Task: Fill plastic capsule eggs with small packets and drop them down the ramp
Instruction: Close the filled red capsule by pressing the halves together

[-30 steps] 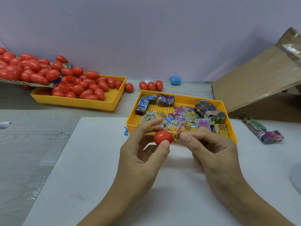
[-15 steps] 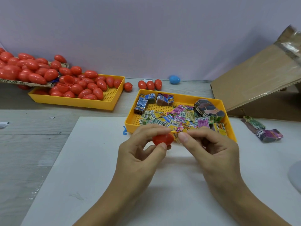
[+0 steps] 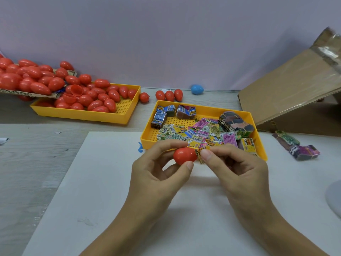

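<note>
Over white mat, fingers pinching egg.

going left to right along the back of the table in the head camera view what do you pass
Yellow tray of red eggs → lone red egg → row of three red eggs → blue egg → cardboard ramp.

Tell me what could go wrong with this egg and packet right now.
The left hand only pinches the red egg between fingertips, so it might slip free. The packet pinched by the right hand looks wide against the egg and may crumple or jam. A dropped piece could land among the packets in the yellow tray.
</note>
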Tool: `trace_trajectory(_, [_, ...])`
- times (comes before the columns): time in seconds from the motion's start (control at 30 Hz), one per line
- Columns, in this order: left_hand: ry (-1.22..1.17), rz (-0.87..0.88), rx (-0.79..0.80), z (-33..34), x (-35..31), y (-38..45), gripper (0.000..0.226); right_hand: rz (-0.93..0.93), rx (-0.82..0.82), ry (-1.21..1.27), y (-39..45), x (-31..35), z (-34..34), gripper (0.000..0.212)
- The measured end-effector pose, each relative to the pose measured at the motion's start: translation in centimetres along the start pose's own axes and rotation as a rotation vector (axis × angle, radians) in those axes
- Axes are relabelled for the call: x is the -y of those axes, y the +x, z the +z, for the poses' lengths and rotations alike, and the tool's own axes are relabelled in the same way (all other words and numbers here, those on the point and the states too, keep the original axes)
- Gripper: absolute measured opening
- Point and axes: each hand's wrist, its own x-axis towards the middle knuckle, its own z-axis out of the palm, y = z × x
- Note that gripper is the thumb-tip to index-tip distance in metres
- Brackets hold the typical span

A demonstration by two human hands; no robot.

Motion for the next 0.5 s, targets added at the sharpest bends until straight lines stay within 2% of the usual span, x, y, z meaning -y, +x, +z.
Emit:
trace_trajectory(0.23, [0.004,0.04,0.052,-0.13,0.18,0.03,0.03,-0.007,0.0,0.006,0.02,-0.21,-0.01,0.005])
trace_trajectory(0.37, [0.004,0.014,0.067,-0.15,0.2,-0.01,0.042,-0.009,0.001,-0.007,-0.02,-0.15,-0.04,0.005])
trace_trajectory(0.5, [0.006,-0.006,0.052,-0.24,0.15,0.03,0.023,-0.022,0.015,-0.015,-0.03,0.03,0.03,0.005])
